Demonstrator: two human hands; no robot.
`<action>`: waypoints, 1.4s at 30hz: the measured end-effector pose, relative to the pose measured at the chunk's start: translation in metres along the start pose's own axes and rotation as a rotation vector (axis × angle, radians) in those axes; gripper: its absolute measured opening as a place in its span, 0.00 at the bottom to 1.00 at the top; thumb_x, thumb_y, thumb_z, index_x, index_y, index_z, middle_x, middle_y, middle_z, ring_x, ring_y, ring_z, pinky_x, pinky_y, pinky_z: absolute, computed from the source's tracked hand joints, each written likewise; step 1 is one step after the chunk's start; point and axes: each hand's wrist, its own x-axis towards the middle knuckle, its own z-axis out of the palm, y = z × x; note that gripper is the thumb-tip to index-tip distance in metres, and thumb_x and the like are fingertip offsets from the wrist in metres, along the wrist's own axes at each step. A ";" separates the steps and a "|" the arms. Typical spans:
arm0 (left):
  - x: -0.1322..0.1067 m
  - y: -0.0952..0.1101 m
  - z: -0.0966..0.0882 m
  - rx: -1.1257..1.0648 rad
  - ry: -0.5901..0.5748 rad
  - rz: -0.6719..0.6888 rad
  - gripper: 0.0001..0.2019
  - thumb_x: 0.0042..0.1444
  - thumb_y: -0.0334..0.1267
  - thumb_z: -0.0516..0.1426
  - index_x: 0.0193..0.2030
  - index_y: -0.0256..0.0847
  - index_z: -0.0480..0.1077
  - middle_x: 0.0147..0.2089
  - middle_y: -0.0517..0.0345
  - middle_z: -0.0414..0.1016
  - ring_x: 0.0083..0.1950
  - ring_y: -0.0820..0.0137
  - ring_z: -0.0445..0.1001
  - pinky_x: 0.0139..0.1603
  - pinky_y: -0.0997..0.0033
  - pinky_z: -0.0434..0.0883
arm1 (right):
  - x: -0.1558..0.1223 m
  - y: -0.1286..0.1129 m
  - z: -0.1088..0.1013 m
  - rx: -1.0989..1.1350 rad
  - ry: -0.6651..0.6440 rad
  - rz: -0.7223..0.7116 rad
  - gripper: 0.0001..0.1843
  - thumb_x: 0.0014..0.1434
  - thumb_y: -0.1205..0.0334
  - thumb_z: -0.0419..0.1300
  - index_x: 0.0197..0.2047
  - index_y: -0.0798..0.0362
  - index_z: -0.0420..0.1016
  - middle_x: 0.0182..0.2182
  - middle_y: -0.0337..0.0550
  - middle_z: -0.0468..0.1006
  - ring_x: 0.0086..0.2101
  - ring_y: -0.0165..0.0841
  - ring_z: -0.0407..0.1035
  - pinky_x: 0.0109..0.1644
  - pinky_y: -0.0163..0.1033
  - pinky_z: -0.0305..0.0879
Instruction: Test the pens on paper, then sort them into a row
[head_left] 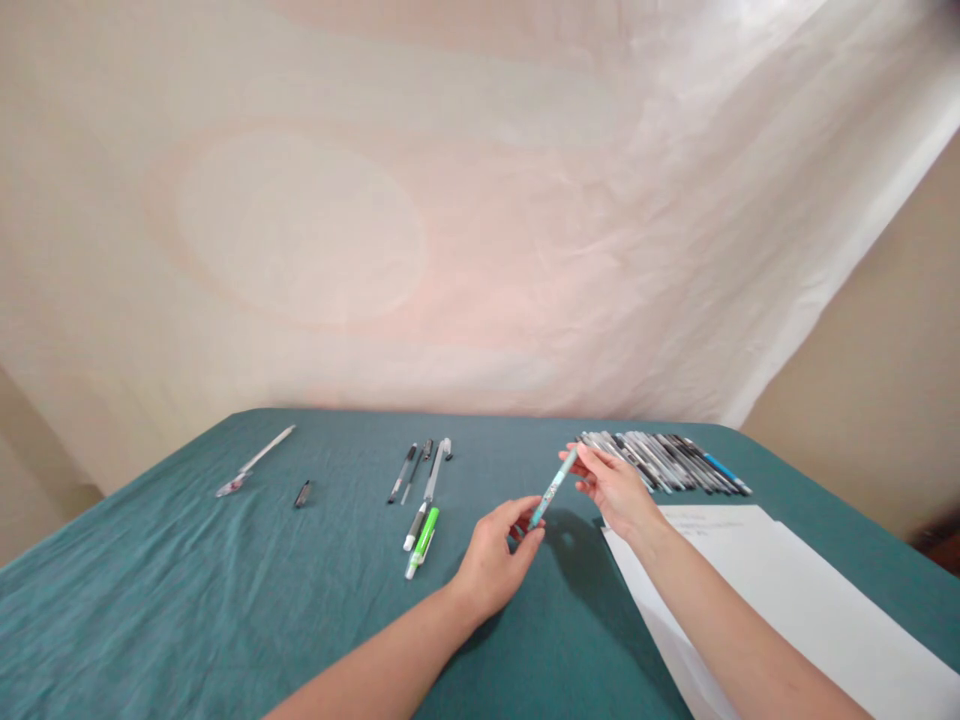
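Two bare forearms reach in from the near edge over the teal tablecloth, and between the hands one teal pen is held slanting, clear of the cloth. The left hand pinches its lower end between thumb and curled fingertips. The right hand pinches its upper end, with the other fingers loosely bent. Right of the teal pen and nearer the camera lies white paper, under the right forearm. Just beyond the teal pen's upper end, to the right, a packed row of pens lies side by side, too close together to count. Left of the teal pen, near the left hand, lies one green-and-white pen, with one long white pen touching it. Further left are two thin dark pens, then one small dark cap, and farthest left one clear pen.
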 end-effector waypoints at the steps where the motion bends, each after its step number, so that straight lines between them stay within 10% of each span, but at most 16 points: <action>1: 0.000 0.001 0.000 -0.005 -0.007 0.012 0.17 0.54 0.36 0.51 0.52 0.41 0.65 0.39 0.55 0.73 0.37 0.72 0.68 0.42 0.73 0.65 | 0.000 -0.001 -0.001 0.001 0.004 -0.006 0.15 0.48 0.54 0.62 0.37 0.53 0.74 0.39 0.47 0.76 0.36 0.31 0.70 0.24 0.28 0.65; 42: 0.003 -0.002 0.000 0.026 -0.199 0.208 0.16 0.55 0.37 0.51 0.51 0.48 0.66 0.43 0.56 0.71 0.42 0.72 0.68 0.45 0.73 0.64 | -0.003 0.002 0.009 -0.177 -0.006 -0.089 0.18 0.49 0.48 0.57 0.36 0.55 0.71 0.30 0.44 0.76 0.22 0.26 0.63 0.20 0.29 0.56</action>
